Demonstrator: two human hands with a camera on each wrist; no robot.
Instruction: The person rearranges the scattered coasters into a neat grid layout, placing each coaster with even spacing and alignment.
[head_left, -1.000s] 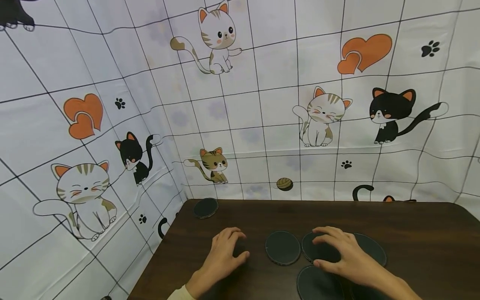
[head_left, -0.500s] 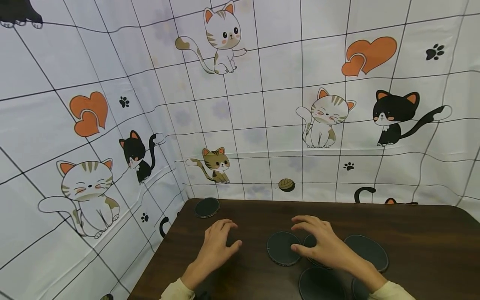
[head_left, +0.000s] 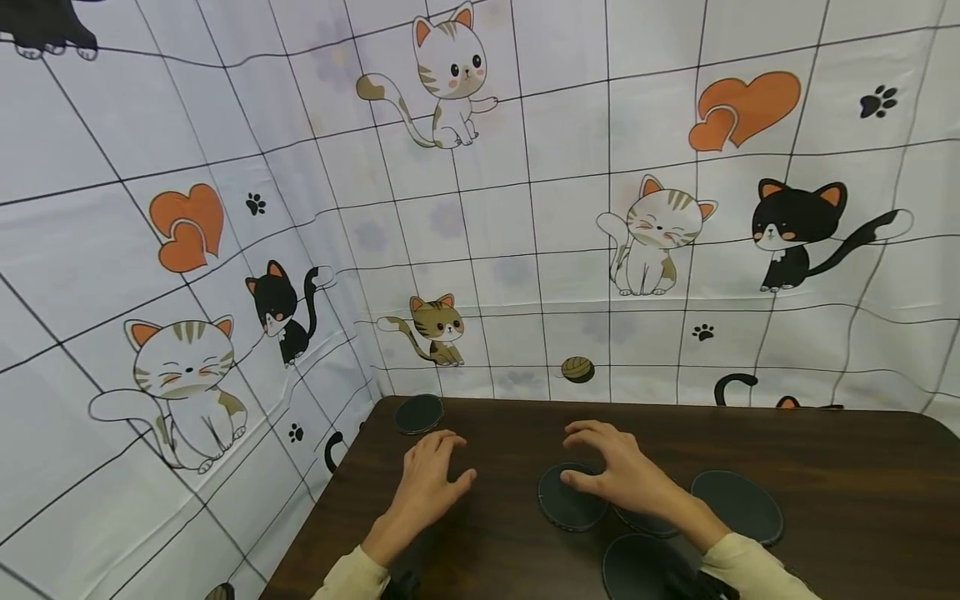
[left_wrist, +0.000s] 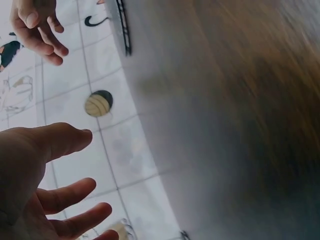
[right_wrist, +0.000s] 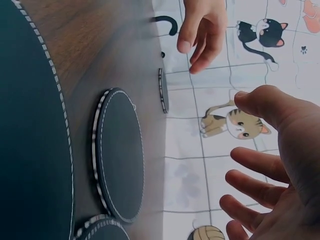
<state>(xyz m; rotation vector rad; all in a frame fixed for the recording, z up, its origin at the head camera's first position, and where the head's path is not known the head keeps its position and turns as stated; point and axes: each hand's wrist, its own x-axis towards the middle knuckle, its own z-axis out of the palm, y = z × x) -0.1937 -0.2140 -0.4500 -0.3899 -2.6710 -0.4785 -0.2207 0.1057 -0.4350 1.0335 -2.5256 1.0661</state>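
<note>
Both hands are held over the dark wooden table with nothing in them. My left hand (head_left: 426,477) is over the left part, just nearer than a small dark round pad (head_left: 418,414) at the far left corner. Its fingers are spread and gently bent, as the left wrist view also shows. My right hand (head_left: 622,471) is above a middle round pad (head_left: 562,508), partly covering it in the head view. In the right wrist view, that hand's fingers (right_wrist: 257,187) are apart and the pad (right_wrist: 122,155) below has a pale stitched rim.
More dark round pads lie around the right forearm: one to the right (head_left: 738,507), one nearer the front (head_left: 641,568), and one (head_left: 647,523) partly hidden under the arm. A white cloth (head_left: 525,225) printed with cats and hearts hangs behind and left of the table (head_left: 862,500).
My right hand has moved left and farther from me, from over the right-hand pads to the middle one. My left hand has shifted slightly left and away. The pads stay in place.
</note>
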